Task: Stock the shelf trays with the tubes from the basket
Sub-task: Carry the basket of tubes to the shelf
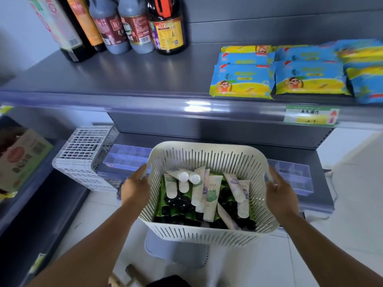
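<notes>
A white slotted basket [207, 233] is held in the air in front of the lower shelf. My left hand [134, 186] grips its left rim and my right hand [279, 192] grips its right rim. Inside lie several tubes: pale ones with white caps [211, 195] on top of green ones with black caps [176, 210]. Clear divided shelf trays [126, 157] sit on the lower shelf behind the basket's left side, and another clear tray [294, 177] shows behind its right side. The basket hides the shelf between them.
A white lattice crate [83, 154] lies on its side left of the trays. A grey bin [176, 253] stands on the floor under the basket. The upper shelf [145, 79] carries dark sauce bottles [132, 25] and blue-yellow packets [290, 73]. A box [20, 158] sits at far left.
</notes>
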Demonstrator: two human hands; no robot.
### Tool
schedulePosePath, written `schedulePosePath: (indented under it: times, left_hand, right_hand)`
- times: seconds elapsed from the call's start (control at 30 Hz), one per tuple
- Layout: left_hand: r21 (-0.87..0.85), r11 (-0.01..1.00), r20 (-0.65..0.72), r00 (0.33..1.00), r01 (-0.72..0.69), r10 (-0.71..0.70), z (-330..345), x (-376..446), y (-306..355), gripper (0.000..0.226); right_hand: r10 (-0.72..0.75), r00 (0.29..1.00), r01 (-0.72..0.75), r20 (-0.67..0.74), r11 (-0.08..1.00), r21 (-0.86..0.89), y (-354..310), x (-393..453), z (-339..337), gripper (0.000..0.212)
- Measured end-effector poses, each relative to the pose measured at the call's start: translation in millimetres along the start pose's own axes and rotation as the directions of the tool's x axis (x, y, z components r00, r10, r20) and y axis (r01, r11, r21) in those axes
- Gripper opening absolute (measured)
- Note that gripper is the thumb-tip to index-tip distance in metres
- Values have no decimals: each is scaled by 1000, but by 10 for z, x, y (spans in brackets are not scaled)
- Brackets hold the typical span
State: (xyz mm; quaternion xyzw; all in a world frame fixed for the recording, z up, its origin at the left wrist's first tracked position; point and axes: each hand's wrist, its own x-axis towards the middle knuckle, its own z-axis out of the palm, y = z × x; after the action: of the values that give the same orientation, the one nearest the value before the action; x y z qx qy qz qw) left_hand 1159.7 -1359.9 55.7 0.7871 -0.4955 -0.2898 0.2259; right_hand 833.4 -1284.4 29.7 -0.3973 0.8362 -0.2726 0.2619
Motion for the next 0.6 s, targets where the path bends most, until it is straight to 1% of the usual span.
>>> schedulePosePath:
  times: [0.17,0.3,0.4,0.5,0.6]
  left_hand:
    - [9,998,71,996,-63,62,69,175,-87,46]
    - [23,992,148,982,-122,117,174,463,-276,47]
    - [31,984,191,967,-177,168,224,663,-408,45]
    - [68,973,264,944,-222,197,198,823,-567,44]
    - [90,963,324,922,-254,213,122,932,-748,44]
  right_hand:
    - [55,997,-55,-45,998,1,-3,-165,90,41]
    - [167,982,-169,-84,985,-19,-11,-315,288,41]
    - [260,957,-269,-127,961,-59,-58,-517,487,43]
    - [349,922,-367,-167,926,-93,-110,-749,709,43]
    - [428,883,-446,-190,893,-59,-153,-979,934,43]
